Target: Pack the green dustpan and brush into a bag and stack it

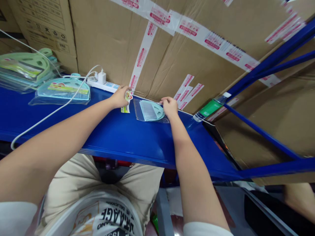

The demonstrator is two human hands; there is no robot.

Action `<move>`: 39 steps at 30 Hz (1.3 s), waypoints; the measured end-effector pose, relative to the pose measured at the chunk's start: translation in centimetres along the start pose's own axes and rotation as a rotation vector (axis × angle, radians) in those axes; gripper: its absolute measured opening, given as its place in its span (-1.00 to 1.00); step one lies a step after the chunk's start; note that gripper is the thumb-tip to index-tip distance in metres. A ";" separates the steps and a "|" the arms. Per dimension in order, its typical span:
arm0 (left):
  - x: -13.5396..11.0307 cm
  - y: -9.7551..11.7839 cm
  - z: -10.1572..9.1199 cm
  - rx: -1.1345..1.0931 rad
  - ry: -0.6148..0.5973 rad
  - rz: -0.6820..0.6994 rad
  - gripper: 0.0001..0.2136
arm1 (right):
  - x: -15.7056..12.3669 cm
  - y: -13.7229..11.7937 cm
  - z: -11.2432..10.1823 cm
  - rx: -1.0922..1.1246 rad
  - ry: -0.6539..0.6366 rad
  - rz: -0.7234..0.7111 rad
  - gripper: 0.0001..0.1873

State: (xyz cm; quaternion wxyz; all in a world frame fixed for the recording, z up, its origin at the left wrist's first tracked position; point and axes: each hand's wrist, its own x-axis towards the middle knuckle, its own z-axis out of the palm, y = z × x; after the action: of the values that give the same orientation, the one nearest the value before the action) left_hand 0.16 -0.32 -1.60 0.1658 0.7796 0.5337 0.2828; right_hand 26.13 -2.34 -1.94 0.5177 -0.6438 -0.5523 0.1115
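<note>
On the blue table lies a light-blue ridged plastic piece [150,110], shaped like a small dustpan, inside a clear plastic bag [139,114]. My right hand [170,106] pinches the right end of this bag, fingers bent together. To the left of the bag, my left hand [121,96] grips a printed card label [125,109] with yellow-green and white areas. The label hangs below the fingers, apart from the bag. Part of the label is hidden by the hand.
Bagged light-blue [64,90] and green [27,67] plastic pieces with labels lie at the left. A power strip [104,86] with a white cable stands behind them. A green-labelled bottle [211,107] leans at the right, near a blue metal frame [263,131]. Large cardboard boxes [105,39] form the back.
</note>
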 end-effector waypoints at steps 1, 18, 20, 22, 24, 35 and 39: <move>0.0 0.0 0.0 -0.020 -0.009 -0.021 -0.30 | -0.1 -0.1 0.2 0.009 -0.010 -0.013 -0.77; -0.3 1.7 1.2 -0.542 -0.041 -0.015 -0.65 | -3.0 -3.2 2.1 0.163 -0.206 -0.164 -0.83; -0.6 2.3 1.3 -0.620 -0.063 0.018 -0.60 | -3.5 -3.7 2.6 0.172 -0.265 -0.182 -0.96; -0.8 2.7 1.6 -0.690 -0.092 0.067 -0.52 | -3.9 -4.1 2.9 0.208 -0.345 -0.202 -0.97; -1.0 2.9 1.8 -0.731 -0.107 0.107 -0.45 | -4.0 -4.3 3.1 0.251 -0.435 -0.201 -0.93; -3.2 5.7 1.4 -0.085 0.083 0.199 -0.10 | -3.4 -4.5 2.9 0.442 -0.396 -0.058 -0.80; -3.5 6.2 1.0 0.011 0.075 0.136 -0.36 | -3.6 -4.5 3.0 0.507 -0.405 -0.067 -0.71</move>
State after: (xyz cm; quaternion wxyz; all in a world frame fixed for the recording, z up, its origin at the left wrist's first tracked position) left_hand 4.37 -5.88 0.17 0.1219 0.8038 0.4870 0.3192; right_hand 19.99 -4.35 -1.24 0.5444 -0.4406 -0.6197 0.3543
